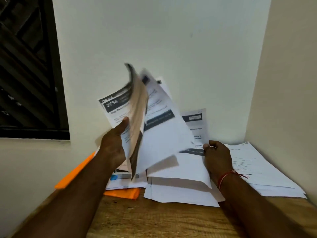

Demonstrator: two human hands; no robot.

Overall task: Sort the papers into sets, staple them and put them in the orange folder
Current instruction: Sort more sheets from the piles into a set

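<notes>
Nearest is the wooden table (154, 220), with both forearms reaching over it. A red thread (226, 176) circles the right wrist. On the left the orange folder (75, 170) lies on the table, partly under loose sheets, one flap slanting up toward the wall. Whether anything is inside it cannot be told. Just beside it, on those sheets, sits a blue and silver thing (123, 176) that may be the stapler.

In the middle lies a pile (180, 191) of white sheets, unevenly stacked. A second pile (257, 169) spreads out to the right, near the corner.

The left hand (113, 145) grips a sheaf (120, 107) held up off the table, thumb pressed on its front and fingers hidden behind it. The sheaf's pages fan apart and are blurred. The right hand (217, 157) pinches the lower edge of a single sheet (195, 127), which stands up behind the fanned pages.

By the look of it the work is at the sorting stage: sheets are being split into sets, no staple shows in any set, and stapling and filing are left to do.

The only writing that can be read is "2754", white on a dark band at the head of the sheaf's front page. Other dark bands and lines of print are too blurred to read.

Behind all this are a plain wall (188, 40) and a dark window (25, 66) at the left
</notes>
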